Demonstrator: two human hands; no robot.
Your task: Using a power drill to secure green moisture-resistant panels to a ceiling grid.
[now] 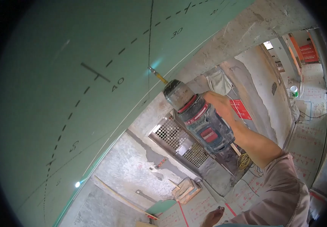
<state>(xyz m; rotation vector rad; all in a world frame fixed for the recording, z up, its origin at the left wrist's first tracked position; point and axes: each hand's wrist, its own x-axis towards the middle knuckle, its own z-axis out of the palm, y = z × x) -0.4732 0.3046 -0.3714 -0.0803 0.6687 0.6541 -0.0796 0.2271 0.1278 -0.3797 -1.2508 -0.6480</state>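
Note:
My right hand (pixel 219 105), raised, is wrapped round the handle of a dusty cordless drill driver (pixel 205 123) with black and red parts. The tool points up and to the left. Its yellow-banded bit (pixel 159 77) reaches a green plasterboard sheet (pixel 95 41) overhead, at a dark drawn line; a bluish light spot glows there. Whether a screw sits at the tip is too small to tell. Low in the view, my left hand (pixel 212 218) has its fingers curled together, away from the drill. What they hold, if anything, I cannot make out.
Beyond are rough concrete walls (pixel 127 166), a metal grid door (pixel 176 138) and a yellow cable coil (pixel 244 162). A wooden block (pixel 187 191) lies on the sheet-covered floor (pixel 303 145). Farther right stands a white-and-green container (pixel 294 90). A pale bag (pixel 220 82) hangs behind the drill.

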